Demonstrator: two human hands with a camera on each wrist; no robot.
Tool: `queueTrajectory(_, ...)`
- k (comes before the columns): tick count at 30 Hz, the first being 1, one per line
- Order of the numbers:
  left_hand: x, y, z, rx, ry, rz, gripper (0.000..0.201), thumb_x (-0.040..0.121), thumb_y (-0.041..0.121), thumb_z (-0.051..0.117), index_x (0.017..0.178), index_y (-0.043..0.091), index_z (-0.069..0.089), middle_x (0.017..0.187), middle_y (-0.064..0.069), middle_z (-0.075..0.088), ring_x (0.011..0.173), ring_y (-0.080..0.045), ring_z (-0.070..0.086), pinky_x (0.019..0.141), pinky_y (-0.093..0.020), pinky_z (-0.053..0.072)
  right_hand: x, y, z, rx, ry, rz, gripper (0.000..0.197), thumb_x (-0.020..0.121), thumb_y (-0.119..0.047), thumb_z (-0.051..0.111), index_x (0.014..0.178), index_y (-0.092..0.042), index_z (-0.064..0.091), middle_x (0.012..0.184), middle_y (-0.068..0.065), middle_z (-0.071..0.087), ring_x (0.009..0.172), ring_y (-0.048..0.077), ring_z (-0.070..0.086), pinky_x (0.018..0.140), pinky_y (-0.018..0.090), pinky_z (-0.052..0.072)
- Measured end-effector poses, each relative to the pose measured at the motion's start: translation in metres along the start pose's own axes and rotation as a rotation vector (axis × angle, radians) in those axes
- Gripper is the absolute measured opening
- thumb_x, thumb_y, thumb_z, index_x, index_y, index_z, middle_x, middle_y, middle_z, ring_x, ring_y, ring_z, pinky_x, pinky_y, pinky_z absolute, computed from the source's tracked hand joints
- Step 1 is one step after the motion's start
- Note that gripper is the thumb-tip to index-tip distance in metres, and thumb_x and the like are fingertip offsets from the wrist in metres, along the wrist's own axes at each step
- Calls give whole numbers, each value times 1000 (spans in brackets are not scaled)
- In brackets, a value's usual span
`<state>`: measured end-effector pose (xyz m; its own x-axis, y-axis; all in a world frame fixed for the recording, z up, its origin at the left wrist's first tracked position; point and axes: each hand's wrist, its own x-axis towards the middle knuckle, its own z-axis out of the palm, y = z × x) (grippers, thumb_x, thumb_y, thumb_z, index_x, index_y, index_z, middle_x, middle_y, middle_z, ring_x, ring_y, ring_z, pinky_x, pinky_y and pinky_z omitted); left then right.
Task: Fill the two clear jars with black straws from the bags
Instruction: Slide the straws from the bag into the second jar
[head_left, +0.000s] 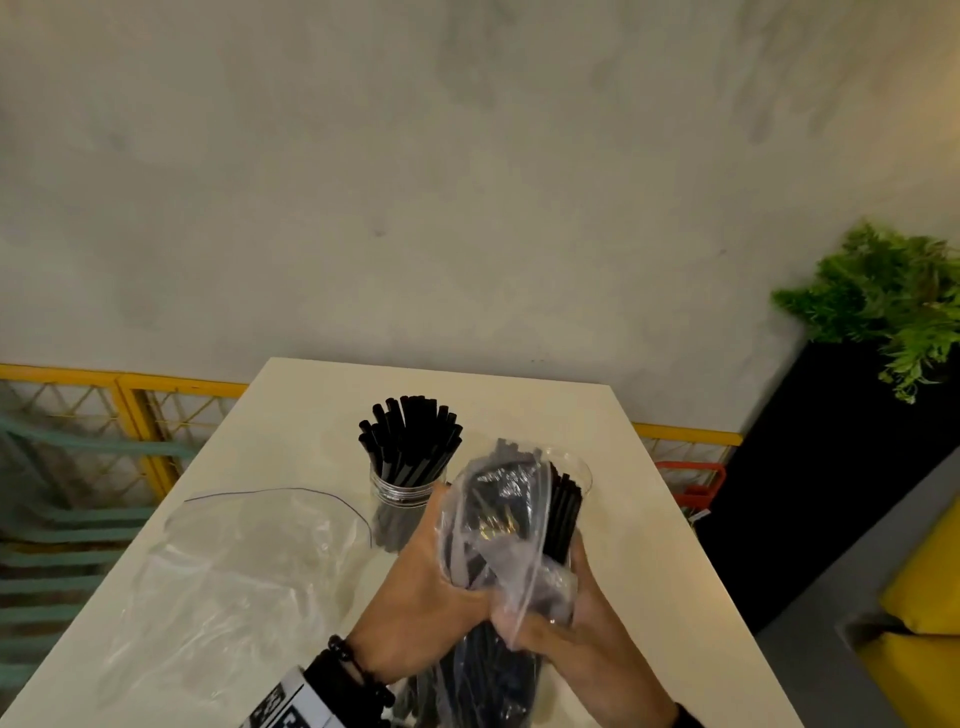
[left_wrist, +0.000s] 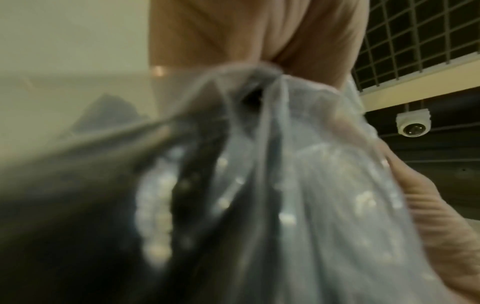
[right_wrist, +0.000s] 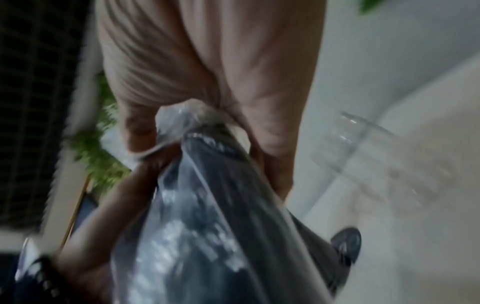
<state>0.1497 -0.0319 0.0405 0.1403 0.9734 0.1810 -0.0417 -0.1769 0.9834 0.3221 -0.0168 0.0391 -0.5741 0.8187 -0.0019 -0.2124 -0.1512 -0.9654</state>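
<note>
**Second jar, straw transfer under way**

Between both hands: one clear plastic bag of black straws, bunched at its middle. Left hand is wrapped round the near-left of the bundle; right hand pinches gathered film at the near-right. In both wrist views the fingers curl tight into crumpled plastic, so each grip is narrow and loaded.

Just beyond the grip: second clear jar, its rim showing behind the bag and a few straws already upright inside it. How full it is cannot be told; the bag covers most of it.

Beyond and left of the grip: first clear jar, threaded neck, packed with straws that fan outward above the rim. Judged full.

Left of the grip, flat on the white table: an emptied zip bag, thin, wrinkled, with a dark seal line along its far edge.

Handling notes (judgement):
- Keep the straws parallel and the bag mouth aimed over the jar rim before loosening.
- Slide film back from the bundle, not the bundle from the film; the plastic is slack and clingy and may drag straws sideways.
- The jar is light and unheld; a sideways push could tip it.

Materials: film glossy, creased, semi-clear; straws matte, rigid, slim, uniform in length.
</note>
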Motion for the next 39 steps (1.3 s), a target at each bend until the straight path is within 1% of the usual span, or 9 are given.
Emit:
queueTrajectory(2,3,-1,0,-52,48,-12,87,75,-12,80,143,24,39,116,-10,72,110,-24,71,92,-29,57,4,-3,5,-27,63,-60,117,57,-24,88,148,-27,14,112,-26,70,105,-3,67,79,14,54)
queueTrajectory(5,6,1,-1,-8,103,-36,78,71,12,91,135,16,47,115,-6,71,111,-22,69,98,-34,55,2,-6,6,9,4,-22,94,57,-44,91,136,-21,44,120,-7,71,114,10,65,90,23,53)
queueTrajectory(10,4,2,4,-16,52,-108,83,69,23,91,137,25,42,119,-19,63,109,-28,68,95,-44,57,1,2,12,-69,-2,-19,57,53,-30,93,103,-14,72,94,-5,77,93,6,71,80,17,53)
queueTrajectory(15,-3,15,-6,-271,-109,-182,102,71,8,87,145,-19,23,98,-38,69,86,-33,74,75,-31,60,3,-2,18,-114,91,-96,42,68,-18,79,109,-21,73,102,10,75,99,21,69,81,28,55)
queueTrajectory(18,-3,24,-27,-452,-208,-192,117,63,16,95,149,-13,20,108,-38,67,101,-38,71,89,-41,57,-1,-9,17,-149,44,-69,40,74,-20,73,113,-25,71,104,4,76,102,21,69,81,25,54)
queueTrajectory(22,7,35,-31,-444,-176,-107,76,77,27,85,145,27,51,145,-6,58,131,-30,57,103,-53,49,-5,-8,11,-146,151,8,48,68,-19,69,113,-36,68,104,-10,76,96,4,70,76,18,53)
queueTrajectory(28,24,28,-9,234,477,229,11,75,20,84,76,18,74,90,1,71,80,-2,67,72,-16,52,-4,-2,13,-149,271,94,58,68,-33,71,124,-36,57,113,-11,73,104,5,67,94,36,46)
queueTrajectory(33,22,24,-2,156,366,442,17,83,19,78,85,9,64,96,-5,72,94,-21,72,84,-30,58,-8,-7,16,-107,356,63,46,63,-33,66,109,-33,61,96,-23,74,82,-9,66,77,28,42)
queueTrajectory(39,29,42,-19,409,173,303,27,86,12,78,107,26,70,66,7,57,65,-4,57,69,-20,52,-13,-15,16,-187,313,112,45,65,-32,66,111,-29,63,92,-16,75,79,-6,67,75,23,43)
